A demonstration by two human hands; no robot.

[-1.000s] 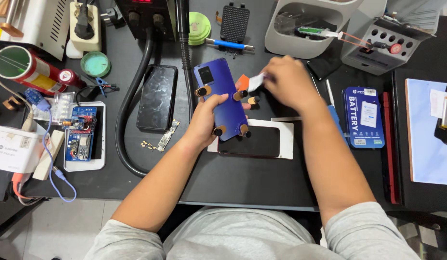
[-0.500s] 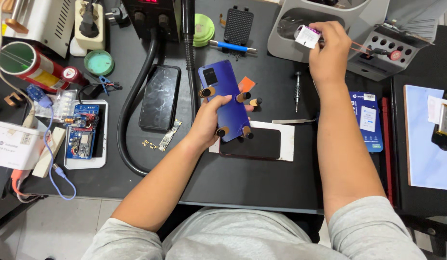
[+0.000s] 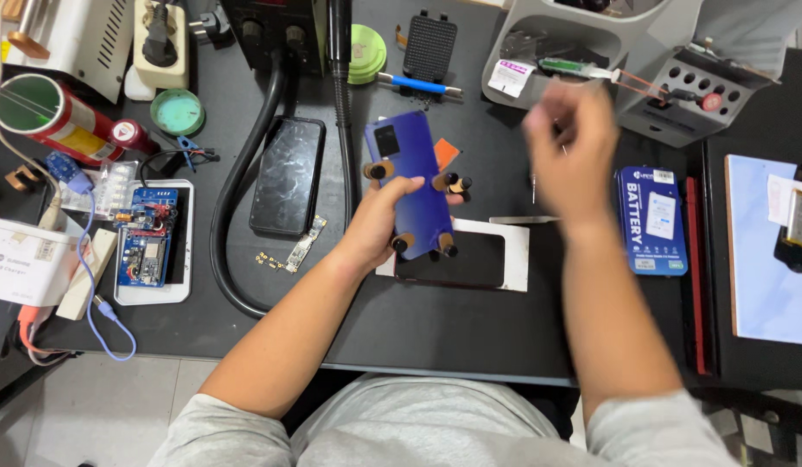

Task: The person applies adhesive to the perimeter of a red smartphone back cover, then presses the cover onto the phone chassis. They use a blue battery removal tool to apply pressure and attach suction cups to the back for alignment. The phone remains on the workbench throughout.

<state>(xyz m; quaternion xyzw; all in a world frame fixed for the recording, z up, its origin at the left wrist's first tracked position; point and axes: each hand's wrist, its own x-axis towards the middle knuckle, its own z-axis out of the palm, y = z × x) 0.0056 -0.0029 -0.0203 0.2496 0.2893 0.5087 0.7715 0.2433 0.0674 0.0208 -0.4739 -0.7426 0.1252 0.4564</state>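
Our left hand (image 3: 379, 216) is wrapped around the glossy blue phone (image 3: 409, 182) at the centre of the frame, fingers clamped on its left edge, holding it tilted just above the white card with a black phone on it (image 3: 457, 255). Small black-and-brass clamps (image 3: 457, 184) grip the blue phone's sides. Our right hand (image 3: 569, 151) is a blur up in the air, fingers curled, can't tell if it's holding anything. Half a second ago it was up at the grey tool organiser (image 3: 591, 52); now it's come back down toward the middle. The black worktop (image 3: 357, 320) is cluttered: a dark cracked phone (image 3: 286, 177) to the left, a blue battery box (image 3: 651, 220) to the right.
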